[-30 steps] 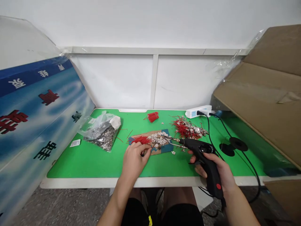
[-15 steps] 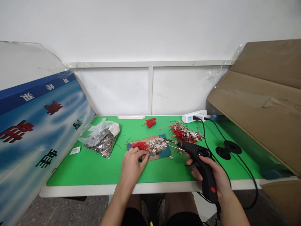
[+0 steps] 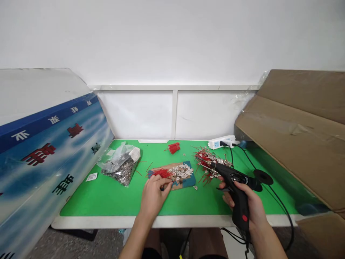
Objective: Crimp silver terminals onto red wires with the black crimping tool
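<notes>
My right hand (image 3: 250,203) is wrapped round the handle of a black soldering gun (image 3: 239,205) with a red round spot near its base. The gun's metal tip points left, over a pile of red wires with metal terminals (image 3: 206,156). My left hand (image 3: 156,190) rests at the near edge of a cardboard piece (image 3: 190,180) with blue parts, thumb and fingers pinched. What the pinch holds is too small to make out. On the cardboard lie red wires (image 3: 163,172), with several small silvery metal terminals (image 3: 182,171) at their right ends.
A clear plastic bag (image 3: 122,167) of metal parts lies on the green mat (image 3: 107,201) at left. Behind the cardboard is a bundle of red wires (image 3: 174,148). A white power strip (image 3: 221,142) with black cords stands back right. Cardboard panels (image 3: 296,136) flank the table.
The soldering gun's tip has moved right, from over the terminals on the cardboard to the wire pile. My left hand stays at the cardboard. The view has tilted up slightly.
</notes>
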Motion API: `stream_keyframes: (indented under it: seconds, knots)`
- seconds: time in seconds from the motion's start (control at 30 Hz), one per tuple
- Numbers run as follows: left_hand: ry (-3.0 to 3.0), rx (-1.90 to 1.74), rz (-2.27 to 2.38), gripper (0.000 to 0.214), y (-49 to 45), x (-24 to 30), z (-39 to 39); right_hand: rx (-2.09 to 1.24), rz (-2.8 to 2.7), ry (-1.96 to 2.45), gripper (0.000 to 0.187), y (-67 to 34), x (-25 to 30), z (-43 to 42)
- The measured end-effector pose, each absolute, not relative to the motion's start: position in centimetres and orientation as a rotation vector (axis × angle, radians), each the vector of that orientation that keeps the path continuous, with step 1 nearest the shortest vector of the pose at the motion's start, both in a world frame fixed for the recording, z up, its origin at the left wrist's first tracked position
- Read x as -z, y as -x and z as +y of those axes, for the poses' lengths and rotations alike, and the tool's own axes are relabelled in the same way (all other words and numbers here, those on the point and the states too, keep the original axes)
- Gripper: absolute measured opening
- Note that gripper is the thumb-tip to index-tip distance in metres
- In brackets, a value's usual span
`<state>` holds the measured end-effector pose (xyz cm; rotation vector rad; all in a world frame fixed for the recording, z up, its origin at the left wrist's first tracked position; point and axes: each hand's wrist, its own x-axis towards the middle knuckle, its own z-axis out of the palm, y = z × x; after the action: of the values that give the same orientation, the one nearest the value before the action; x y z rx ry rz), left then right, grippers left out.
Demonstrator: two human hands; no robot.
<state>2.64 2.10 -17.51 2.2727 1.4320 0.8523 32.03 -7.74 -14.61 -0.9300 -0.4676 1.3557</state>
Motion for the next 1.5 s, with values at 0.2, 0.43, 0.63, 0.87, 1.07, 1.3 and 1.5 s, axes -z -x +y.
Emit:
stream_keyframes:
  seconds: [0.2,0.43,0.63,0.87,1.07,1.3,1.5]
  knots:
    - [-2.251,-0.836,1.443,0.015,-2.6,17.4,2.1,-1.336,-0.477,0.935,0.034,-32.0,15.4,-7.4]
    - [-2.228,-0.865,1.422,0.014,-2.6,17.5,2.1,-1.335,-0.42,0.896,0.034,-32.2,16.4,-7.6]
    - [-2.162,-0.921,1.4,0.015,-2.5,17.7,2.0,-1.326,-0.383,0.874,0.036,-32.3,16.3,-7.5]
    - [-2.066,-1.029,1.327,0.025,-2.2,17.7,2.1,-1.258,-0.309,0.762,0.032,-32.2,16.3,-7.8]
    - [-2.047,-0.882,1.222,0.022,-6.4,15.3,2.3,-1.195,-0.276,0.726,0.031,-32.3,16.7,-7.5]
    - [-2.15,-0.918,1.227,0.022,-14.8,12.0,6.5,-1.17,-0.277,0.747,0.031,-32.1,16.2,-7.6]
    - [-2.212,-0.895,1.183,0.033,-12.6,13.8,6.4,-1.181,-0.283,0.739,0.035,-32.1,16.4,-7.5]
